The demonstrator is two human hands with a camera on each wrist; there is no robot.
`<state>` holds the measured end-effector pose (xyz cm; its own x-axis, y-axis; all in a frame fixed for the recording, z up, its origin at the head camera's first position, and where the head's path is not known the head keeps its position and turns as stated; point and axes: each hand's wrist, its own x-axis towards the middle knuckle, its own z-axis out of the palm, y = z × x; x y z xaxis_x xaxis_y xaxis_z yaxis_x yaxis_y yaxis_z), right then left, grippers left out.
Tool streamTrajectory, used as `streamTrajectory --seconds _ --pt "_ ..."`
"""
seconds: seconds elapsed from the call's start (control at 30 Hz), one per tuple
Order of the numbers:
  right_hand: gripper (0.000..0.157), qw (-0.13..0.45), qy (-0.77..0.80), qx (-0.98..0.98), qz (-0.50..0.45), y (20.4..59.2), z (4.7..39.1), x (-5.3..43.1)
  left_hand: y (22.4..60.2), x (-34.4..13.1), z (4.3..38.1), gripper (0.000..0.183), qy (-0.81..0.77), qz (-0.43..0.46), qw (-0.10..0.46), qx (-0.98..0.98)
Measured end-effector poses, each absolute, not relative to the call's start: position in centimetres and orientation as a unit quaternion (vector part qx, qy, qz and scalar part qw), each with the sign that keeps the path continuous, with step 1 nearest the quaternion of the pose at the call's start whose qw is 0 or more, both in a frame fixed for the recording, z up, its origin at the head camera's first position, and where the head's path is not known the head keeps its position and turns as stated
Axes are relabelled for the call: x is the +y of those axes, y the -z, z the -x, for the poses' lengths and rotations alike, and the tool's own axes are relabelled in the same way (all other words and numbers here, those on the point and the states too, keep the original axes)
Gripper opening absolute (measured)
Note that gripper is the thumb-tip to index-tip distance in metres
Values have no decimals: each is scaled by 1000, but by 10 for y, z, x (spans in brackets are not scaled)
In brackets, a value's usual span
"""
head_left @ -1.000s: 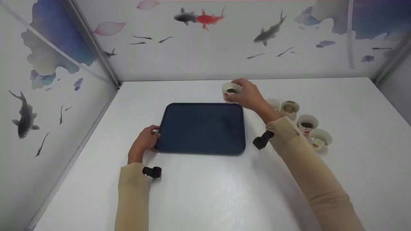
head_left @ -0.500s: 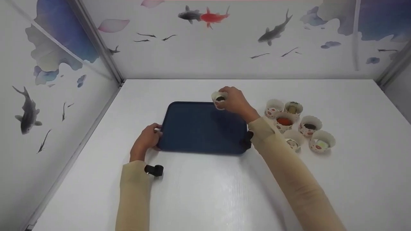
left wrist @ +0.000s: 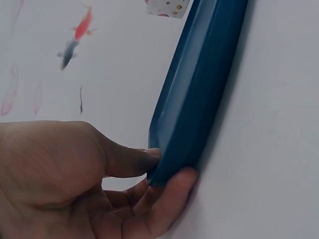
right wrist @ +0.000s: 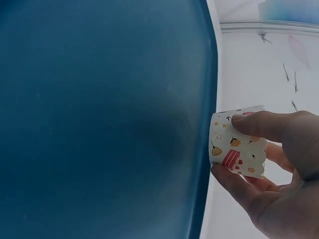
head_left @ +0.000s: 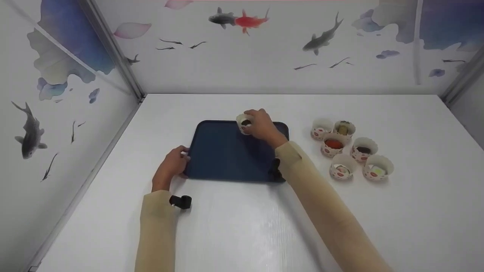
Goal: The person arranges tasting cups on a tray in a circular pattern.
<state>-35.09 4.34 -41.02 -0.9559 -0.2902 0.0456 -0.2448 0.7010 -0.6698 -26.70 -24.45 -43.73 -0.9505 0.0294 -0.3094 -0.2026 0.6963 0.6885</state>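
A dark blue rectangular tray (head_left: 221,156) lies on the white table. My left hand (head_left: 172,165) grips its left edge near the front corner; in the left wrist view the thumb is on the inside of the rim and the fingers curl under the tray (left wrist: 197,89). Over the tray's far edge, my right hand (head_left: 262,125) holds a paper baking cup (head_left: 241,121) with something dark inside. The right wrist view shows the cup (right wrist: 234,147) patterned with cupcakes and a scalloped rim, pinched between thumb and fingers.
Right of the tray stand several similar paper cups: one with red contents (head_left: 333,145), one with dark contents (head_left: 364,150), one with a pale green piece (head_left: 378,169) and others. A white wall (head_left: 264,75) printed with fish rises behind the table.
My right hand has carried the paper cup left and nearer, from beyond the tray's far right corner to over its far edge. The left hand stays on the tray.
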Motion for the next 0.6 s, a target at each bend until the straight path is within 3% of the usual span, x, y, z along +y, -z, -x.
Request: streamTrajectory --seconds 0.6 --pt "63 34 383 915 124 429 356 25 438 -243 264 42 -374 44 143 915"
